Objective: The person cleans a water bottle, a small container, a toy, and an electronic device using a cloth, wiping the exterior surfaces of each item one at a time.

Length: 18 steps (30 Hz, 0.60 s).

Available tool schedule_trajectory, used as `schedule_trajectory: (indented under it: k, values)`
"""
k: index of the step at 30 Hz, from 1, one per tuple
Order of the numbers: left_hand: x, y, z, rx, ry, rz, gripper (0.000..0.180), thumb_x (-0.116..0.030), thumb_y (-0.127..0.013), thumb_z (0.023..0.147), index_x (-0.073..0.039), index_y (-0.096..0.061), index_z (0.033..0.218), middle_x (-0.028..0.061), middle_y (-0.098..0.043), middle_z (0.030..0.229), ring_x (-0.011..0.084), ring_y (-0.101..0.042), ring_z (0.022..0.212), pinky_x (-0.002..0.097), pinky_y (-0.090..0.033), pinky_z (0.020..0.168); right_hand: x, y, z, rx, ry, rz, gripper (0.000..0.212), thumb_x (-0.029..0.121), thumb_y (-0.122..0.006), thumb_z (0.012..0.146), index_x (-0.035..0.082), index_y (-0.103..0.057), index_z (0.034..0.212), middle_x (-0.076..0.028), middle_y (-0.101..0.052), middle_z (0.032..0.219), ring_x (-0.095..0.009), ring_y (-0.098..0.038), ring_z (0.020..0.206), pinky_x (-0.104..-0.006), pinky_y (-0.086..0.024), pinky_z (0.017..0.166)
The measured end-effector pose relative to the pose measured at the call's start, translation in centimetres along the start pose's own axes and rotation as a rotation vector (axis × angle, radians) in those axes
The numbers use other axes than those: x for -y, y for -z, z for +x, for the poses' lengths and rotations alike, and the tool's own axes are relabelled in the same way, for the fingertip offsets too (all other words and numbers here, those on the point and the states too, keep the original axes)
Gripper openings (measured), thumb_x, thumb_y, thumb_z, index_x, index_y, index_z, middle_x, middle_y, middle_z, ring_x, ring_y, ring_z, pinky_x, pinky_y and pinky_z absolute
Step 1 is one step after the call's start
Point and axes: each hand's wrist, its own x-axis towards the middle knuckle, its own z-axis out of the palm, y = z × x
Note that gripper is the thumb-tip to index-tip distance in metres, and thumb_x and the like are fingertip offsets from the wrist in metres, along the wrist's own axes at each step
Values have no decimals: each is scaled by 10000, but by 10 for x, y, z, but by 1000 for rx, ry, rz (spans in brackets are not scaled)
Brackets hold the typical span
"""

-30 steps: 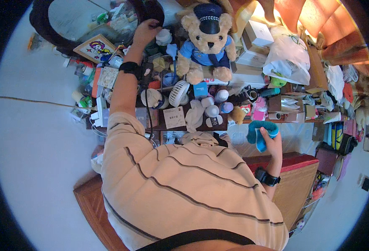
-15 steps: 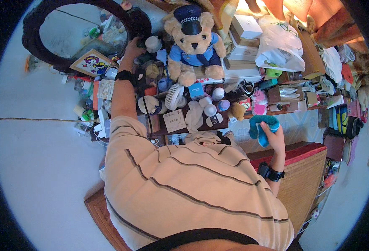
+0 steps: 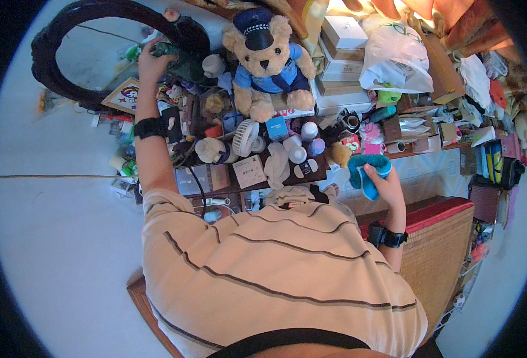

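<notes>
Work looks under way; 1 teal cloth (image 3: 359,173) is ready.
The right hand (image 3: 387,185) grips it beside the table's front; the left hand (image 3: 151,62) curls, partly open, at a greenish object (image 3: 171,49) by the mirror (image 3: 87,56); its hold and what remains cannot be told.

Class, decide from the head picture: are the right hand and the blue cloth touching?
Touching. The head view shows the right hand gripping the blue cloth, partly overlapping it with no gap between them.
</notes>
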Motion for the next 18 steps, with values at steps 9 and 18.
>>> schedule_trajectory:
  k: [9, 18]
  values:
    - [-74, 66, -44, -297, -210, -177, 529, -111, -736, 514, -35, -551, 1004, 88, -572, 957, 182, -529, 885, 290, -403, 793, 12, 5, 4, 41, 50, 12, 227, 211, -557, 801, 18, -581, 919, -27, -594, 771, -85, -527, 688, -232, -429, 629]
    - [-152, 89, -88, -427, -376, -472, 538, -30, -725, 536, 11, -513, 1029, 130, -556, 993, 182, -529, 900, 280, -413, 798, -3, 12, 13, -1, 113, 155, 297, 254, -539, 819, 26, -534, 1011, -3, -564, 856, -83, -505, 754, -224, -414, 668]
